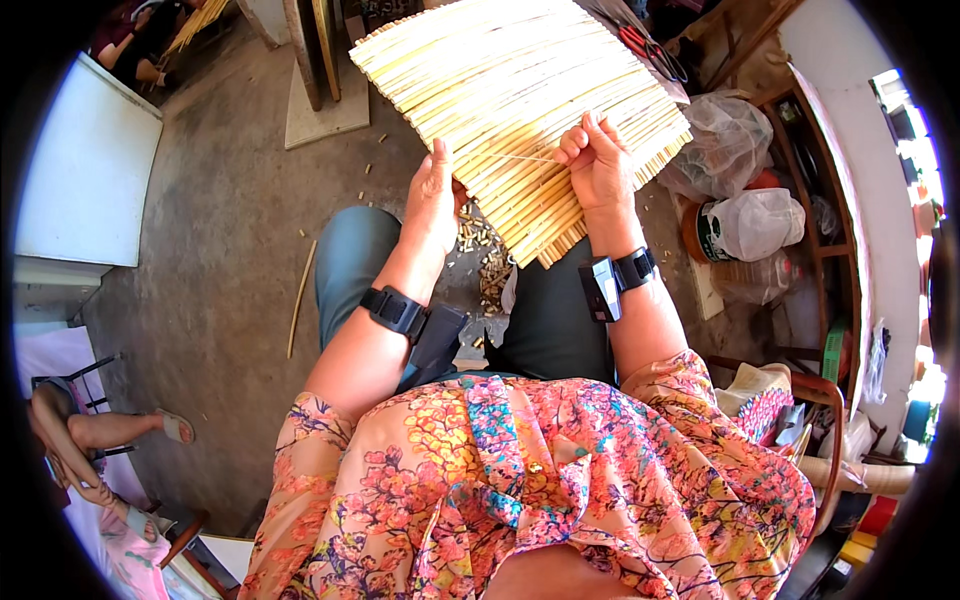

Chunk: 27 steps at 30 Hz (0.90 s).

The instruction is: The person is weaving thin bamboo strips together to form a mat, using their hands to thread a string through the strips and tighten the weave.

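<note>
Dressed in a flower-print blouse (540, 430), nearest the lens, below the reed mat (520, 90). Holding that mat, made of straight yellow stalks bound side by side, up over the knees. Clad below its near corner in dark trousers (565, 325). Heaped beyond its right edge: clear plastic bag (725, 145). Set against its left edge: left hand (435, 200), thumb upright, fingers bent and partly hidden; cannot tell how tightly closed. Brought over its near right part: right hand (597, 165), thumb and fingertips together. Lying just past its right edge: red-handled scissors (633, 42). Left on the floor, left of it: single long stalk (300, 298). Scattered beneath its near corner: short stalk pieces (494, 278). Pinched in the right hand, stretched across its surface: pale thread (525, 157).
</note>
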{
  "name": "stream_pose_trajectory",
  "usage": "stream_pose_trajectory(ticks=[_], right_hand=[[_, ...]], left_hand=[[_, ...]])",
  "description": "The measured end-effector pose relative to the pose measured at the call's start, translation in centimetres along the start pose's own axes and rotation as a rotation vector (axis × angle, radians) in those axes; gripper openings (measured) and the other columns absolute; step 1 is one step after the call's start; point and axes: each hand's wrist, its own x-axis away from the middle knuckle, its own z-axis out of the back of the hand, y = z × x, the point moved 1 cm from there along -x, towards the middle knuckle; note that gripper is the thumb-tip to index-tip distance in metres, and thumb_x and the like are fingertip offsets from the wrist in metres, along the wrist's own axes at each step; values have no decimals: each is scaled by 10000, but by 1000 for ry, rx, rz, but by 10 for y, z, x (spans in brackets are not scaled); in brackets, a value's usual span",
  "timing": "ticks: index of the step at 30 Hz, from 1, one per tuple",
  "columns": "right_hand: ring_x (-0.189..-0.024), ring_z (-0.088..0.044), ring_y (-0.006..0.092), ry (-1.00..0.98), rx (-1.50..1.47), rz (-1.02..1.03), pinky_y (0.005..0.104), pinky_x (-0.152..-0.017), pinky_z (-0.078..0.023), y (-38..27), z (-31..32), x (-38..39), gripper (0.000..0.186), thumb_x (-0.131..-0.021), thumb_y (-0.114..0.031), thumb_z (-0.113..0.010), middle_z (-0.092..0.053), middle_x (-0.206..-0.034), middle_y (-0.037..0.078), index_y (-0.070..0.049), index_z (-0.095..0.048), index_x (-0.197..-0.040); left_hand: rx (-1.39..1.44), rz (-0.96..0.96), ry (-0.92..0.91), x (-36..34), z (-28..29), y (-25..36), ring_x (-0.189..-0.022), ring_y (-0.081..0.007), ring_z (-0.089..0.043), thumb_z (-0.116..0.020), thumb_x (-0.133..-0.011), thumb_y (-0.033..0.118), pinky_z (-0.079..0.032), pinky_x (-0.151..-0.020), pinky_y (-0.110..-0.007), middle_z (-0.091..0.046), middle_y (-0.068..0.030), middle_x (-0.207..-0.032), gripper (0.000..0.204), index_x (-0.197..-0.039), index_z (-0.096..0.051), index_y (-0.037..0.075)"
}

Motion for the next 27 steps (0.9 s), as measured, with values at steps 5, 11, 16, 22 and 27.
stream_pose_trajectory(ticks=[5,11,16,22,27], right_hand=[[-585,-451,149,22,-6,13,302,-561,-437,2,-4,2,85,-907,-135,-520,-462,-648,29,-74,-487,-859],[-576,-431,144,36,-1,25,297,-549,-422,1,-9,4,91,-904,-116,-513,-449,-647,25,-81,-477,-829],[-570,-419,145,45,-11,49,288,-533,-395,1,-8,6,93,-901,-112,-518,-439,-641,29,-82,-474,-825],[-555,-404,143,56,-5,36,288,-519,-379,1,-11,8,90,-898,-108,-521,-428,-630,26,-80,-470,-830],[-566,-400,137,53,6,38,277,-525,-373,0,-12,9,80,-905,-109,-514,-419,-632,15,-83,-484,-836]], left_hand=[[-362,12,101,-9,11,1,-619,-96,-575,-427,-948,381,-458,-499,-216,-622,-50,-787,381,-1043,-570,41],[-207,-179,172,-10,1,-7,-419,-54,-403,-439,-952,308,-342,-374,-194,-518,12,-628,287,-924,-562,50],[-198,-99,126,-5,7,-2,-448,-59,-435,-472,-937,299,-331,-369,-195,-539,1,-664,266,-950,-569,51],[-255,-83,103,6,0,-2,-475,-61,-454,-527,-897,307,-326,-369,-197,-558,-6,-693,264,-974,-581,60],[-67,-76,77,7,1,-6,-456,-61,-424,-500,-912,277,-279,-364,-196,-513,13,-644,237,-991,-562,62]])
